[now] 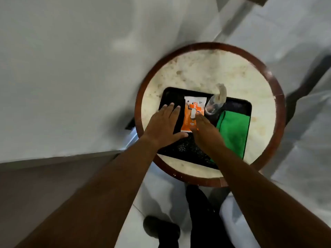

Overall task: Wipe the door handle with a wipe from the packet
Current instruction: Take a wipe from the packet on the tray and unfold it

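Both hands are spread flat, gripping nothing: the left hand (163, 123) is laid at the packet's (192, 113) nine o'clock and the right hand (206, 127) at its five, so its flap must be lifted next.

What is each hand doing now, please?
Left hand: open, flat on the tray, holding nothing.
Right hand: open, fingertips on the wipe packet.

both hands flat on black tray (234, 102), left hand (163, 125) beside orange wipe packet (192, 113), right hand (206, 130) overlapping it

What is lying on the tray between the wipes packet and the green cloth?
In the head view, the clear spray bottle stands between the wipes packet and green cloth; nearer, the right hand crosses that gap.
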